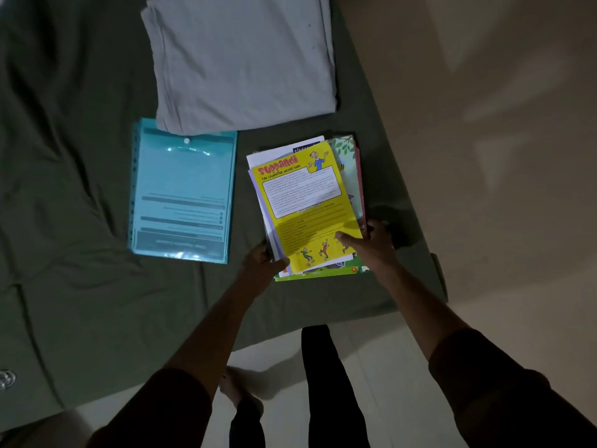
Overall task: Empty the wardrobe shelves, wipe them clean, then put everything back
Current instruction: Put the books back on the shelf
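The left hand [263,263] grips the lower left corner of a stack of books and papers [307,208], fingers curled under its edge. The right hand [371,242] holds the lower right side, thumb pressed on the yellow Suppandi sheet [303,202] on top. Both forearms reach forward from dark sleeves. The stack sits right of centre on a bed's green sheet [80,189]. Left of it lies a blue plastic folder [182,192]; above, folded grey cloth [242,59].
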`<state>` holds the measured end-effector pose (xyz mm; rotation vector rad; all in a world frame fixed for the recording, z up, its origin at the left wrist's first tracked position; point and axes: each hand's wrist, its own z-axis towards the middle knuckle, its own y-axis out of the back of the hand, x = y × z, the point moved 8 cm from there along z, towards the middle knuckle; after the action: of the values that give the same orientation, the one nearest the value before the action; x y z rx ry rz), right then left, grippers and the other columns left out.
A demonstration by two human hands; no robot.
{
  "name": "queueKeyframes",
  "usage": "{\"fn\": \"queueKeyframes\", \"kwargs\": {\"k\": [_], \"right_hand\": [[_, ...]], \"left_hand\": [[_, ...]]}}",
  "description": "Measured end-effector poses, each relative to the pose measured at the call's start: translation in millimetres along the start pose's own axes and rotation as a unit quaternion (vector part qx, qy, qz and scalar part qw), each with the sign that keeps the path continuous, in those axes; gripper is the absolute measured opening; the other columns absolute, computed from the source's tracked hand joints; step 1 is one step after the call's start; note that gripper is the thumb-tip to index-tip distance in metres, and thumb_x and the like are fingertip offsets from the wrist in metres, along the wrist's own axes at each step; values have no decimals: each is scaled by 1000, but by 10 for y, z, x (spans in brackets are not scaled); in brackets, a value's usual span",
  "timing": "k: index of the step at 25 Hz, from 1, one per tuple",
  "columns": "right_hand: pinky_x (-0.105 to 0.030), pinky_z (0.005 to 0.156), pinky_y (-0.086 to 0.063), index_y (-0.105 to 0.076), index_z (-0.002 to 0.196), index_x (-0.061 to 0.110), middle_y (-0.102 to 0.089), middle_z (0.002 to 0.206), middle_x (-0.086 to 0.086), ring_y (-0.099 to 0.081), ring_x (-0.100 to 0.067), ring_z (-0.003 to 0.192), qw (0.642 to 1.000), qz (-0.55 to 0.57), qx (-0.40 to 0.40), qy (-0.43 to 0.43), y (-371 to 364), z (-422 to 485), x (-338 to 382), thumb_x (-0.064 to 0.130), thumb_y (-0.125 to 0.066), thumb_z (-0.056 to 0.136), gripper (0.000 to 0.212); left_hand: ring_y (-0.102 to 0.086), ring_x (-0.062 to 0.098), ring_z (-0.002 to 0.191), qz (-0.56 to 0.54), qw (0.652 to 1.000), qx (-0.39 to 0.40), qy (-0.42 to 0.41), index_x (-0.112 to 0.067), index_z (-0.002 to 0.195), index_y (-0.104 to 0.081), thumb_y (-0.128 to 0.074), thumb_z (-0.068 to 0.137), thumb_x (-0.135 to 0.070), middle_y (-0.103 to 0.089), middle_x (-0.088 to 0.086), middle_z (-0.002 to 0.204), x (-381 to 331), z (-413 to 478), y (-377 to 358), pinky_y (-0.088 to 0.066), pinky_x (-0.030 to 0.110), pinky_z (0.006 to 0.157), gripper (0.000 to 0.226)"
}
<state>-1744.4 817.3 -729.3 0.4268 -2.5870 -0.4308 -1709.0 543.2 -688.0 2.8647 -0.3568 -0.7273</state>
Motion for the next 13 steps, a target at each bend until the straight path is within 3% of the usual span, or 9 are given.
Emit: {"fn": "queueKeyframes", "kwargs": {"k": [2, 4, 6, 9, 13], "right_hand": [[-48, 105, -47, -50, 139, 16, -62, 130, -1, -61, -22, 116, 994, 88, 55, -25, -53, 34, 2, 61, -90, 52, 105], [-41, 101, -49, -66, 123, 17, -73, 114, 4, -68, -16, 105, 986, 124, 110, 3, -138, -16, 89, 50, -89, 64, 71], [-36, 100, -46, -71, 118, 19, -74, 110, 7, -67, -14, 107, 987, 117, 110, 30, -163, -108, 164, 45, -85, 71, 55], [-42, 108, -42, -65, 128, 21, -73, 119, 5, -65, -17, 116, 974, 161, 157, 37, -231, -340, 192, 41, -82, 69, 64], [-47, 104, -47, -66, 122, 22, -75, 113, 3, -69, -22, 110, 973, 181, 138, 23, -207, -731, 255, 32, -82, 72, 53]], "left_hand": [[-64, 7, 86, -32, 999, 5, 8, -12, 122, -64, -76, 89, -10, -73, -6, 99, 55, 38, -11, -49, 18, 68, 36], [-62, 7, 71, -44, 999, -7, 29, -19, 102, -69, -80, 87, -31, -69, -17, 68, 93, 58, 47, -48, 17, 58, 22], [-52, 7, 59, -41, 997, -14, 62, -19, 78, -65, -76, 87, -47, -57, -13, 50, 134, 53, 139, -43, 20, 54, 32], [-49, 10, 55, 2, 998, -35, 43, -15, 68, -54, -73, 86, -53, -53, -2, 57, 144, -51, 251, -38, 24, 55, 46], [-64, 17, 65, -59, 998, -32, 20, -8, 85, -68, -78, 78, -57, -69, 10, 73, 159, -407, 356, -48, 31, 63, 50]]}}
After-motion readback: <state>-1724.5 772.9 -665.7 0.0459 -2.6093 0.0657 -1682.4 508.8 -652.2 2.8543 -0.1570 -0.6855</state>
